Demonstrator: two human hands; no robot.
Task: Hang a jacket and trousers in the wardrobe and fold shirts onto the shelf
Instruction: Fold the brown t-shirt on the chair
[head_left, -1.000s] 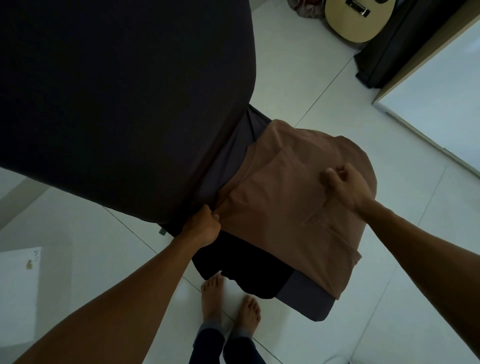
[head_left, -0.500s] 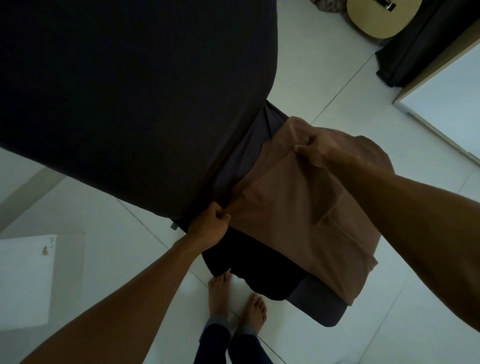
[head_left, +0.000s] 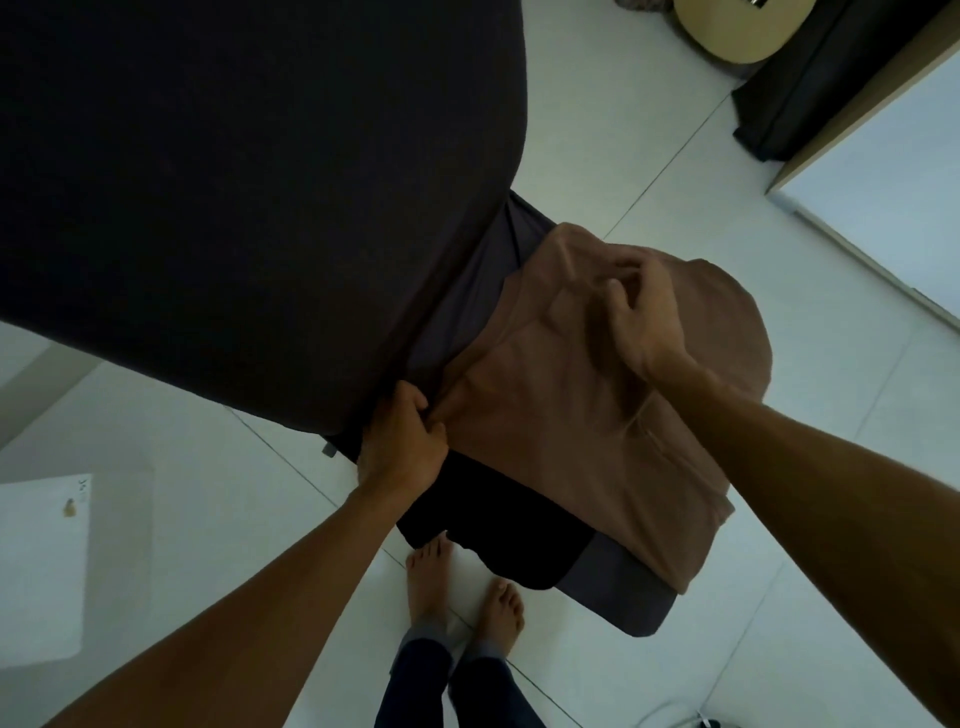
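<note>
A brown shirt (head_left: 566, 436) lies partly folded on top of dark garments (head_left: 498, 509) at the end of a bed with a dark cover (head_left: 234, 182). My left hand (head_left: 405, 447) pinches the shirt's near left corner at the bed's edge. My right hand (head_left: 634, 306) is on the far part of the shirt, fingers curled and gripping a raised fold of the brown cloth. A grey cloth (head_left: 467, 301) shows under the shirt's left side.
My bare feet (head_left: 462, 587) stand on the white tiled floor just below the pile. A guitar (head_left: 737, 26) leans at the top right beside a dark cabinet (head_left: 810, 88). A white panel (head_left: 883, 156) is at the right, a white sheet (head_left: 41, 566) on the floor at the left.
My right hand moved from the shirt's right side up to its far edge, then drew a fold of brown cloth back toward the middle. My left hand kept its pinch on the near corner.
</note>
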